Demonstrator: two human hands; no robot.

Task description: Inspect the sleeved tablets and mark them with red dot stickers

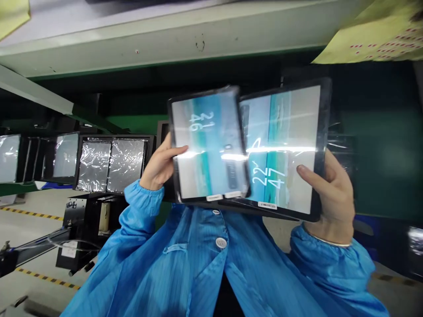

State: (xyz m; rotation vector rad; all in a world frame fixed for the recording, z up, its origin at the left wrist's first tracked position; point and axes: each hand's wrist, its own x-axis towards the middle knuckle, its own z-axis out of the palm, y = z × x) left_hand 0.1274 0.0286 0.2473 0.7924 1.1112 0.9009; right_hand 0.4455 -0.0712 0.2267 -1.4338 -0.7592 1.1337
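My left hand (161, 165) grips a lit tablet (206, 167) by its left edge, thumb over the screen. Another lit tablet (294, 127) is held at its right edge by my right hand (330, 193), its thumb pressed on the glass. The left tablet overlaps the near side of the right one; whether they touch I cannot tell. Beach pictures and large digits show sideways on both screens. White label strips sit along their lower edges. The fingers behind each tablet are hidden.
On the left, a black tray (149, 158) holds film-wrapped panels (127, 165), with more dark-framed panels (66, 154) beyond. Below them stands a black device (77, 220). A pale shelf edge (172, 44) crosses above my hands, with a yellow sheet (380, 39) at its right end.
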